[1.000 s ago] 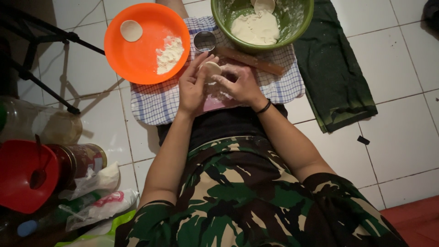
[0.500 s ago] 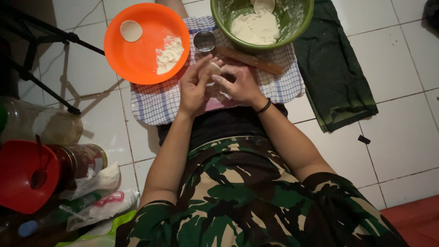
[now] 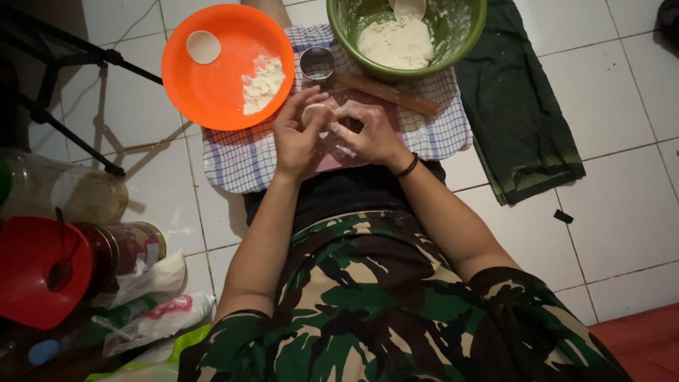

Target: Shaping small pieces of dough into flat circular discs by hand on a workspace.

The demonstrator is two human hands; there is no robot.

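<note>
Dough piece: a small pale round piece of dough point(image 3: 312, 111) is held between both hands, above a pink board point(image 3: 332, 161) that is laid on a blue-and-white checked cloth point(image 3: 240, 159) on the white tiled floor point(image 3: 622, 212).
Left hand: the left hand point(image 3: 297, 138) is curled around the dough piece, with the fingertips point(image 3: 320, 99) pressed on its upper edge; the grip is closed on the dough.
Right hand: the right hand point(image 3: 368, 131) is set just beside the left, its fingers bent inward and touching the dough from the right side; a dark band point(image 3: 408, 167) is worn on the wrist.
Cutter: a small round metal ring cutter point(image 3: 317, 63) is placed on the cloth, just above the hands.
Rolling pin: a brown wooden rolling pin point(image 3: 387, 93) is laid slantwise on the cloth, between the hands and the bowl.
Bowl: a mass of white dough point(image 3: 396, 42) is held in a green round bowl point(image 3: 467, 35) at the top of the cloth.
Plate: a heap of white flour point(image 3: 263, 83) and one flat dough disc point(image 3: 204, 47) are carried on an orange round plastic plate point(image 3: 212, 92), left of the cutter.
Surroundings: a dark green folded cloth point(image 3: 516, 120) is spread on the floor to the right; a red plastic funnel point(image 3: 32, 276) and plastic bags point(image 3: 152, 311) are seen at the lower left.
</note>
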